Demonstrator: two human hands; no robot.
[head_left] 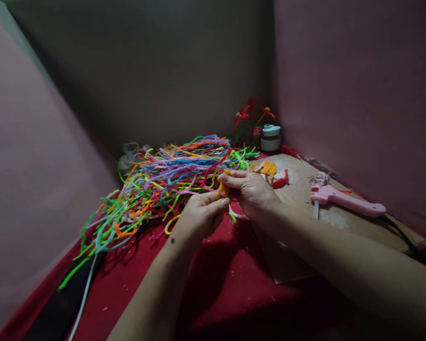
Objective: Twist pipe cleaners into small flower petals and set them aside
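Note:
Between my two hands is a small orange-yellow piece of bent pipe cleaner (pixel 223 187), held just in front of a heap of pipe cleaners. My left hand (pixel 205 210) pinches its lower part between thumb and fingers. On its upper right, my right hand (pixel 250 192) grips it with fingertips closed; part of the piece is hidden behind the fingers. The heap of many-coloured pipe cleaners (pixel 177 170) lies behind and to the left. Past my right hand rest a yellow-orange pipe cleaner shape (pixel 269 169) and a red one (pixel 281 180).
A pink glue gun (pixel 348 199) lies on a brown board (pixel 298 166) at the right, its black cord trailing off. At the back stand a mint-lidded container (pixel 270 138) and red and orange pipe cleaner flowers (pixel 252 113). Red cloth (pixel 138 279) covers the table; pink panels flank it.

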